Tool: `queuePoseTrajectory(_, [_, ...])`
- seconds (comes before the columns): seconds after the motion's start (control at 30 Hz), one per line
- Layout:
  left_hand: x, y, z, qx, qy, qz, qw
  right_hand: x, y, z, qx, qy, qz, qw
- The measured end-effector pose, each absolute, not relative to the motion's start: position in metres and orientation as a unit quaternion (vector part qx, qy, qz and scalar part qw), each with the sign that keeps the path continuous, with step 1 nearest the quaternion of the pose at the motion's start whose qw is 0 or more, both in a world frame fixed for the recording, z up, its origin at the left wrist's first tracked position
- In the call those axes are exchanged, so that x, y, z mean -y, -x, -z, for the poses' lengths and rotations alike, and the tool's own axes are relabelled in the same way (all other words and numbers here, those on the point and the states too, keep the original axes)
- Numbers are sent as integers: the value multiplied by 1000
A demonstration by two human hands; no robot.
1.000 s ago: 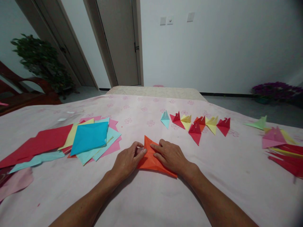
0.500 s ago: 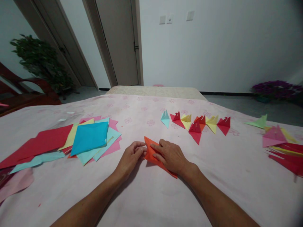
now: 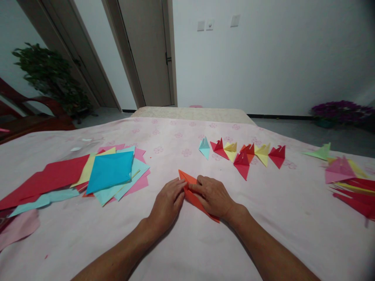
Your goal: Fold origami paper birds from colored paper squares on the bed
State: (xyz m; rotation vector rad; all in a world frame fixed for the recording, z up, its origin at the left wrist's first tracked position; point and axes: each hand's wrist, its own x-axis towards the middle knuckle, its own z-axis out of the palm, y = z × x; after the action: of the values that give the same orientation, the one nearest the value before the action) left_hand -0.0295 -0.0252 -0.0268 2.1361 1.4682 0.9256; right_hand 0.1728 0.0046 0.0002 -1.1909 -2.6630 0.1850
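From my remote post, I see the left hand (image 3: 167,201) press its grouped fingertips onto a narrow, folded orange paper (image 3: 193,200), pinned between it and the bent-fingered right hand (image 3: 215,196); whether either thumb pinches, I cannot tell. Uneven pressure, I judge, could skew the crease. Beyond the right hand sits a pointed red paper bird (image 3: 242,167); left of the left, a bright-blue square sheet (image 3: 110,170).

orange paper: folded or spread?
Folded: the orange paper shows as a narrow, pointed strip, touched by the left hand and right hand.

The orange sheet (image 3: 194,200) is matt paper, the tablecloth (image 3: 202,249) soft cloth, the chair (image 3: 54,109) polished-looking wood.
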Motion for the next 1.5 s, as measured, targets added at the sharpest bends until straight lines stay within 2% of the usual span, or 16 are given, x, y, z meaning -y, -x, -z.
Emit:
queuePoseTrajectory(0.3, [21, 31, 27, -504, -812, -245, 162, -3, -176, 4, 915, 378, -43, 137])
queuePoseTrajectory(0.47, [20, 34, 31, -493, -816, -258, 160, -1, -176, 2, 908, 379, -66, 170])
queuePoseTrajectory(0.73, [20, 36, 27, -473, -805, -296, 203, -7, -179, 6, 879, 383, -169, 228])
queuePoseTrajectory(0.97, [11, 38, 34, -455, -832, -264, 173, -6, -180, -3, 865, 403, -208, 217])
queuePoseTrajectory(1.27, [2, 38, 35, -428, -835, -313, 145, 9, -166, -12, 848, 455, -187, 198])
queuePoseTrajectory(1.5, [2, 34, 27, -466, -841, -249, 115, 12, -169, -14, 838, 429, -283, 186])
